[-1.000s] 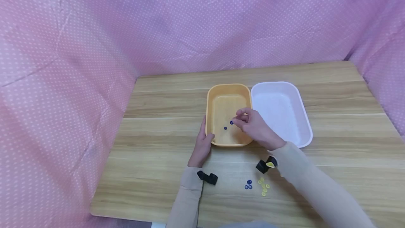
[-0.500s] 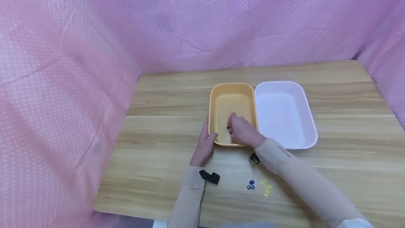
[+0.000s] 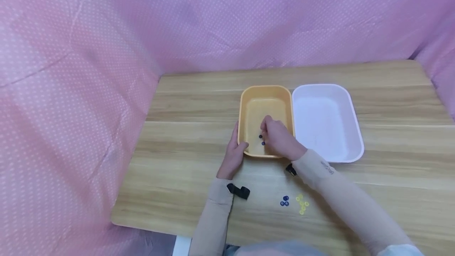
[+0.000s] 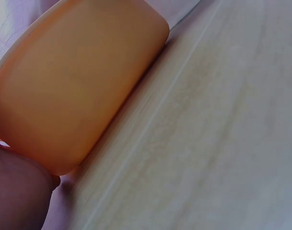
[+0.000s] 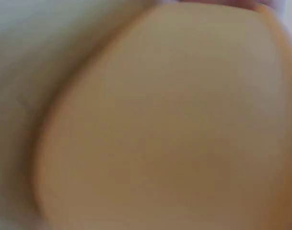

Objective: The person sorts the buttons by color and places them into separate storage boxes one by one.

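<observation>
My left hand (image 3: 232, 160) grips the near left corner of a yellow-orange plastic tray (image 3: 266, 87), its thumb over the rim. In the left wrist view the outer wall of this tray (image 4: 83, 81) slopes up from the table. My right hand (image 3: 283, 139) reaches over the tray's near right side with fingers bent down into it. Two small dark blue buttons lie on the tray floor: one blue button (image 3: 260, 136) left of the fingers, the other blue button (image 3: 263, 143) right by the fingertips. The right wrist view is blurred and mostly filled by the tray wall (image 5: 174, 120).
A white tray (image 3: 360, 145) stands against the right side of the yellow one. Nearer the front edge lie a small group of blue buttons (image 3: 284, 203) and, to their right, several yellow buttons (image 3: 301, 203). Pink dotted cloth (image 3: 227, 23) hangs behind the wooden table (image 3: 177, 161).
My right hand, which pinched a blue button above the tray, went down into it and has drawn back slightly; that button lies beside the first one. The left hand keeps its grip.
</observation>
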### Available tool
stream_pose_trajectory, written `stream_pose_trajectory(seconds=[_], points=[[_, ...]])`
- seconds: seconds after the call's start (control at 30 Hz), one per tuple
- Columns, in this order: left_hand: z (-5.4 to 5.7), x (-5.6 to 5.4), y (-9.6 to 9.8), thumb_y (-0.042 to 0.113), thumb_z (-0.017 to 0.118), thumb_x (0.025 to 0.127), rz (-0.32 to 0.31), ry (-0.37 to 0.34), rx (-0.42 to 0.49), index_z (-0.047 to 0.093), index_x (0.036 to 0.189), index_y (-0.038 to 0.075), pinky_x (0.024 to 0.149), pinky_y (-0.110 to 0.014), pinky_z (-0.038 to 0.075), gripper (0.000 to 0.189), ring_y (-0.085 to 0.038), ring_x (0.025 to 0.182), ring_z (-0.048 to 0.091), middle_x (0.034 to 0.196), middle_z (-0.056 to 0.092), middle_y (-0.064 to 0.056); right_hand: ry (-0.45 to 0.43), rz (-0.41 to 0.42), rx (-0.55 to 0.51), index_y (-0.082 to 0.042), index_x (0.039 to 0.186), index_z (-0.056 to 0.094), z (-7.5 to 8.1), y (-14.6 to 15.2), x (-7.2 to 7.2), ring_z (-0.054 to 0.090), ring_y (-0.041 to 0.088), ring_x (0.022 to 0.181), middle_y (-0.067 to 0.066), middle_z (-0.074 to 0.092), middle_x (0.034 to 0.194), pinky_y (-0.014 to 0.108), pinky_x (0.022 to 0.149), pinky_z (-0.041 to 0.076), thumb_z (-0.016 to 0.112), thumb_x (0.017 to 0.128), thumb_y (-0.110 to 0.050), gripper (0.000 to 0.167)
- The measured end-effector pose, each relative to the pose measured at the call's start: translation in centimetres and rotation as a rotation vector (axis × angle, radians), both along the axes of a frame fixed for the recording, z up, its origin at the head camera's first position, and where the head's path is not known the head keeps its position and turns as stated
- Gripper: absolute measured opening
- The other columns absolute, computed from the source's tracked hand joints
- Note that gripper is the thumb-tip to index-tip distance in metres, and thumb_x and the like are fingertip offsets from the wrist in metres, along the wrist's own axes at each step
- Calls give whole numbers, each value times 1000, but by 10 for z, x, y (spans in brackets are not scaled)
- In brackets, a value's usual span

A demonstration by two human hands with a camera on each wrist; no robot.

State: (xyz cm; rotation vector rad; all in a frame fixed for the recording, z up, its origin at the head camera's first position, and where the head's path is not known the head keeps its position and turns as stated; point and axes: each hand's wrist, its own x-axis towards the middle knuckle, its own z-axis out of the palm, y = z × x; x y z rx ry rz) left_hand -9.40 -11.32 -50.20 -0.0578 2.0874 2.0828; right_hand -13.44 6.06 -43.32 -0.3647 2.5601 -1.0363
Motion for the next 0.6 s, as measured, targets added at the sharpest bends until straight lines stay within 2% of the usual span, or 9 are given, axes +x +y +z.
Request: stream_pose_trajectory(seconds=[0.13,0.2,0.27,0.33,0.43,0.5,0.6], points=[[1,0,0,1,45,86,1,2,9,11,157,30,117,-32,19,83,-8,143,20,160,14,11,50,-46,-77,-5,108,57,29,13,15,57,21,83,7,62,95,32,72,52,57,91,-2,17],[1,1,0,2,45,86,7,-4,11,13,156,34,116,-31,20,83,-6,142,21,159,15,13,75,-7,-101,-8,109,62,40,22,31,57,18,83,3,64,95,32,74,52,61,93,-9,16],[1,3,-1,2,45,86,12,-8,14,14,155,35,116,-31,21,83,-6,142,22,159,16,14,77,92,-106,-13,104,65,44,30,53,58,13,80,-3,64,91,31,73,53,64,92,-14,12],[0,5,-2,2,45,86,18,-19,12,15,155,35,116,-31,22,83,-5,141,22,159,16,15,79,235,-67,-18,97,68,39,35,77,57,7,76,-9,63,85,28,70,53,66,90,-15,8],[-2,8,-4,2,45,87,28,-32,7,14,156,33,116,-30,20,82,-4,142,21,159,15,16,120,429,50,-18,89,67,23,39,108,52,5,70,-14,56,77,27,62,49,73,82,-16,10],[-3,9,-6,2,45,88,33,-34,4,13,156,32,116,-30,20,82,-4,142,21,159,15,15,164,493,136,-17,85,65,9,38,122,48,6,68,-14,50,74,26,58,44,76,76,-16,15],[-2,10,-8,2,45,88,37,-31,2,12,156,32,116,-29,20,81,-4,142,21,159,14,15,194,505,195,-16,80,61,-8,36,132,43,9,67,-12,44,71,25,56,39,78,71,-12,20]])
